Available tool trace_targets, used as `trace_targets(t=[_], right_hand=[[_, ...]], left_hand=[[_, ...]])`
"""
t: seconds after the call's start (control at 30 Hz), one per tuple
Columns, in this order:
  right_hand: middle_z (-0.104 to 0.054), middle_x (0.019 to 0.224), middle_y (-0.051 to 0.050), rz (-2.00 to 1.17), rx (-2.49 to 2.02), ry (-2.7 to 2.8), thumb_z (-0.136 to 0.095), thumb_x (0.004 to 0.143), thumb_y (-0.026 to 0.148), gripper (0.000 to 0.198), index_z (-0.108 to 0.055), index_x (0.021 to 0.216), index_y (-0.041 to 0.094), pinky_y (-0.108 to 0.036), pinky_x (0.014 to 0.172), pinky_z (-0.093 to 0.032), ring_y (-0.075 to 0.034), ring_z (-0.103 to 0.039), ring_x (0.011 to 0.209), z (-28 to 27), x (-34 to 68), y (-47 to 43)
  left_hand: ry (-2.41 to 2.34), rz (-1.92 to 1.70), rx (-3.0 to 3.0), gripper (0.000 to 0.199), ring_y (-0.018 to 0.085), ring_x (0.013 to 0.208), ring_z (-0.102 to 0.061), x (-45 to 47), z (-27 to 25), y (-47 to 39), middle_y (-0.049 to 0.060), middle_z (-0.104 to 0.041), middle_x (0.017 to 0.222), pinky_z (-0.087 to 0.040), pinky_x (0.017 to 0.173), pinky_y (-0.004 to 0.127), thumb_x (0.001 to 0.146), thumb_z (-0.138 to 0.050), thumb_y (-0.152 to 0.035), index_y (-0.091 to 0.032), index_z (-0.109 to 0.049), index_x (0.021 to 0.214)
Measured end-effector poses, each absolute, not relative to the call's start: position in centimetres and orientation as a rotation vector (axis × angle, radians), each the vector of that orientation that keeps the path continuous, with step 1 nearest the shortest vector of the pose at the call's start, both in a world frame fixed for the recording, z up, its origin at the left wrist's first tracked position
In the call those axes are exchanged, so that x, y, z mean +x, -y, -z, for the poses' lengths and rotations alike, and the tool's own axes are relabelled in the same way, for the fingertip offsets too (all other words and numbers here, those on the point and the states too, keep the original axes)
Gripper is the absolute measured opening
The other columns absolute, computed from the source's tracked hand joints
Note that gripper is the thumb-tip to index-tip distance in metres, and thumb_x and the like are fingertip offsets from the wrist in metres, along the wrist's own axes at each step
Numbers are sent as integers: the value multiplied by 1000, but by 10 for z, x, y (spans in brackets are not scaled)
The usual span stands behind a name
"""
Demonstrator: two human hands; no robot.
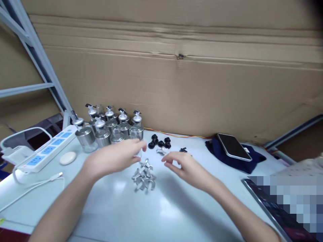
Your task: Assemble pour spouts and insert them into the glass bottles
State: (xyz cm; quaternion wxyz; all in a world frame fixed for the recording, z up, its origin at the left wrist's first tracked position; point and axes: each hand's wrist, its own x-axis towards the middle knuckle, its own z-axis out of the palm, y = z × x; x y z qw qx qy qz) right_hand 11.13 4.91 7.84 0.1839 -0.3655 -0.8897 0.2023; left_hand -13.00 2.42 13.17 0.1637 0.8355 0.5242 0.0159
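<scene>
Your left hand (118, 155) and right hand (186, 166), half-curled, apparently empty, flank the metal pieces (143, 177) heaped on the table (118, 211); a low fingertip sweep could scatter them, since they look loosely piled.

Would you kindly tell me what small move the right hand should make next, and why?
I would probably reach the right hand toward the lone silver piece: it lies close by, apart from the silver pile, and that hand shows nothing in its grasp.
</scene>
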Motion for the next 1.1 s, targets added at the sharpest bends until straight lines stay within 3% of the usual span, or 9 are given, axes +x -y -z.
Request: trace_targets(t=[0.2,0.47,0.63,0.83,1.03,1.1], right_hand=[[-68,83,-5,-680,-1111,2565,-55,88,16,15,-68,95,17,-25,67,-47,-16,-63,71,-38,111,-32],[-67,85,-5,-769,-1116,2518,-51,88,15,18,-68,93,18,-27,68,-47,-17,-62,73,-38,137,-30],[-68,88,-6,-799,-1189,2393,-49,90,17,18,-67,91,18,-27,67,-48,-16,-62,73,-41,160,-38],[-68,90,-5,-673,-1274,2308,-48,91,21,18,-66,92,20,-28,67,-48,-16,-63,74,-42,170,-47],[-63,112,-10,-327,-1462,2411,-44,91,12,31,-59,118,19,-31,75,-48,-21,-66,87,-38,138,-72],[-62,111,-15,-278,-1546,2392,-44,91,11,31,-59,118,14,-33,74,-48,-25,-66,90,-37,126,-86]], left_hand=[[-1494,310,2447,34,24,85,-62,-90,-87,-44,11,-63,100,-44,68,30,78,-38,-1,-15,-58,101],[-1497,287,2509,33,21,77,-62,-88,-79,-47,8,-65,87,-42,63,27,76,-36,1,-17,-61,87],[-1518,120,2596,32,19,72,-62,-84,-80,-52,8,-63,87,-41,60,26,80,-36,-1,-18,-60,92],[-1433,222,2572,29,19,69,-61,-78,-72,-56,8,-61,88,-40,57,27,87,-35,-12,-18,-63,91],[-1407,266,2570,31,17,65,-57,-78,-78,-54,7,-56,87,-39,57,27,89,-32,-14,-18,-63,87],[-1446,218,2572,30,19,69,-58,-71,-79,-48,8,-56,90,-41,59,28,86,-33,-9,-17,-62,88]])
